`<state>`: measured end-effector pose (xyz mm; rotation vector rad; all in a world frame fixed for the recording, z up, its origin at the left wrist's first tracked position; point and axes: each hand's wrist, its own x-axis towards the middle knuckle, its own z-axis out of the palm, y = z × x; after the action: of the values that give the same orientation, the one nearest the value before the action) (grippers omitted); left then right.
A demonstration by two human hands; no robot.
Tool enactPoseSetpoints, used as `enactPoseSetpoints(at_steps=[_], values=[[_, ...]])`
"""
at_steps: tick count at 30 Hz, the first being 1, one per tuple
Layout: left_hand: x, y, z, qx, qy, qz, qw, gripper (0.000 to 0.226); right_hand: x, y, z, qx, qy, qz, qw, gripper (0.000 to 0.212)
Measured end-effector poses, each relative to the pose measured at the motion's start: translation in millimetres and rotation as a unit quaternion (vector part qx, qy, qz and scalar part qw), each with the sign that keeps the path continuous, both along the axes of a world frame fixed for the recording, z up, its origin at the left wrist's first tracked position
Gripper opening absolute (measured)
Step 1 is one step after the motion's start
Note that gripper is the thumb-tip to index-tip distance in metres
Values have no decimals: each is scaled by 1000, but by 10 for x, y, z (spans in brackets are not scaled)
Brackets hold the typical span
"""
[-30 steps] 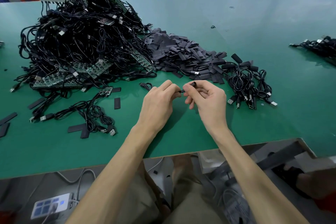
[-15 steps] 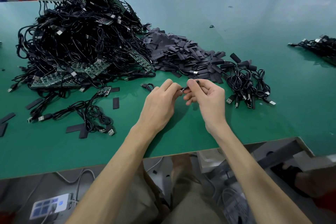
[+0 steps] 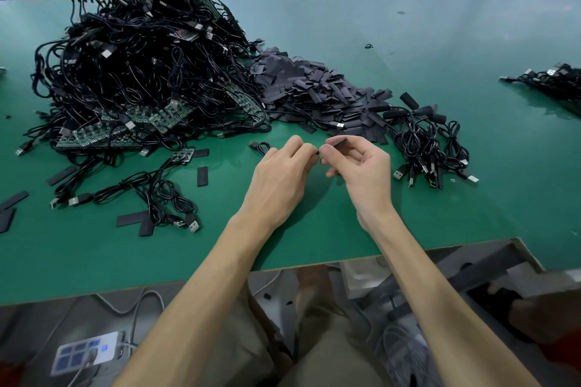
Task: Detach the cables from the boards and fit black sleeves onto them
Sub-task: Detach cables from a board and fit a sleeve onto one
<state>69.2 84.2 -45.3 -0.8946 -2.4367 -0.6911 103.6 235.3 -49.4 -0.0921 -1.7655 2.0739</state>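
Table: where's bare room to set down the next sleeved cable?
Bare green lies between the sleeved cables and the far-right bundle, behind the sleeve pile, and along the table near edge. Left is crowded: cable heap, loose cables, stray sleeves.

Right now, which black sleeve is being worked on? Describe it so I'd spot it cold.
Find the heap of loose black sleeves midway across the green table. Just in front, the right hand pinches one black sleeve, facing the cable in the left hand. It alone is held off the table; the rest lie on it.
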Motion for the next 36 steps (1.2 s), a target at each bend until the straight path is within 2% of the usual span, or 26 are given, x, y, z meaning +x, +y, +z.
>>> enactPoseSetpoints(at_steps=[13, 19, 29, 36], values=[[-16, -3, -27, -22, 52, -16, 998, 4, 8, 7, 7, 12, -11, -4, 1000, 12], [-7, 0, -2, 6, 34, -8, 999, 24, 8, 8, -8, 57, -21, 3, 998, 13], [35, -3, 85, 37, -15, 3, 999, 15, 4, 16, -33, 43, -17, -17, 999, 10], [52, -19, 95, 40, -3, 13, 999, 13, -13, 20, -64, 70, -34, 13, 997, 10]])
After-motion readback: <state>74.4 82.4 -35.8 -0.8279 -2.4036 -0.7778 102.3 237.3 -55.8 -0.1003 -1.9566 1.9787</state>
